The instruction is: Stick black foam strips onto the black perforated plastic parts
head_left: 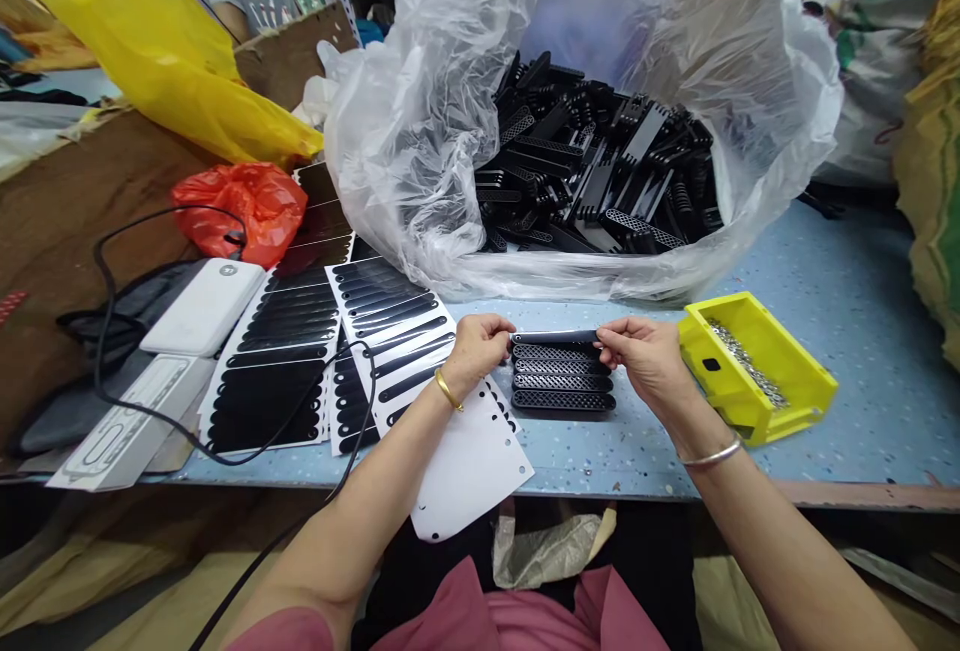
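Both my hands pinch the ends of one long black plastic strip (555, 337), held level just above the table. My left hand (480, 346) grips its left end and my right hand (643, 351) its right end. Directly beneath lie three black perforated strips (562, 383) in a neat row on the blue table (862, 331). Left of them are white backing sheets with black oval stickers (397, 331); one sheet is mostly peeled (469, 471).
A big clear plastic bag (420, 151) full of black plastic parts (600, 171) stands behind. A yellow bin (757, 366) holding small metal pieces sits at right. At left are a red bag (244, 206), a yellow bag (150, 41), a white power bank (202, 306) and a black cable (112, 331).
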`<state>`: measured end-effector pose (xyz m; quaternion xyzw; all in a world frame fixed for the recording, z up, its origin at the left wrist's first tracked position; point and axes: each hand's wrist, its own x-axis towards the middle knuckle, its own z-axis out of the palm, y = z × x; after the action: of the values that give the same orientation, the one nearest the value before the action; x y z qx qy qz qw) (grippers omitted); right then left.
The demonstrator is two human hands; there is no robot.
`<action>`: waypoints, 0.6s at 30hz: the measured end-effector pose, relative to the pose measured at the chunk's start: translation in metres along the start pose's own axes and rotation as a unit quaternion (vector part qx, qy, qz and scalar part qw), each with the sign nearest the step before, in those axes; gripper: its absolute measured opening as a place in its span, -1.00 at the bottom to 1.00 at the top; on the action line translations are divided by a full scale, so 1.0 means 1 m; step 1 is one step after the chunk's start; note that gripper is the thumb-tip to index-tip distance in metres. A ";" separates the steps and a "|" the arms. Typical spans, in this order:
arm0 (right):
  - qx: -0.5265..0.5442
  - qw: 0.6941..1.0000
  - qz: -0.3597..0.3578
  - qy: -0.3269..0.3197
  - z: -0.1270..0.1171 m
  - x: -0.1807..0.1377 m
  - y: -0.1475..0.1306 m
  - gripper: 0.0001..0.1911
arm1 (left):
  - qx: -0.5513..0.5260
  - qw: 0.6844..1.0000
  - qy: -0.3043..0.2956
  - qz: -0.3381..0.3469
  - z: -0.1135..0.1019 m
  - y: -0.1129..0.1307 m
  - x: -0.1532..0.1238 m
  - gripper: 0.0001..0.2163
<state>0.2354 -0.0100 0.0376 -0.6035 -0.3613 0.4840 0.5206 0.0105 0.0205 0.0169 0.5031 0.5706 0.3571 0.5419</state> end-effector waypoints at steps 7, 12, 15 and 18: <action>-0.002 1.000 -0.008 -0.003 0.000 -0.002 0.000 -0.79 | 0.002 1.000 -0.005 0.011 0.000 0.000 -0.001 -0.85; -0.009 1.000 -0.013 -0.003 0.000 -0.001 0.001 -0.80 | 0.015 1.000 0.007 0.022 0.002 -0.001 0.001 -0.89; -0.002 1.000 -0.010 0.000 -0.001 0.000 0.001 -0.79 | 0.019 1.000 0.009 0.019 0.002 -0.003 0.002 -0.87; 0.007 1.000 -0.009 -0.003 -0.001 0.000 0.001 -0.78 | 0.016 1.000 -0.003 0.021 0.000 -0.005 0.002 -0.78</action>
<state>0.2365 -0.0111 0.0364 -0.5953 -0.3646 0.4837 0.5280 0.0100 0.0213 0.0111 0.5248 0.5637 0.3576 0.5282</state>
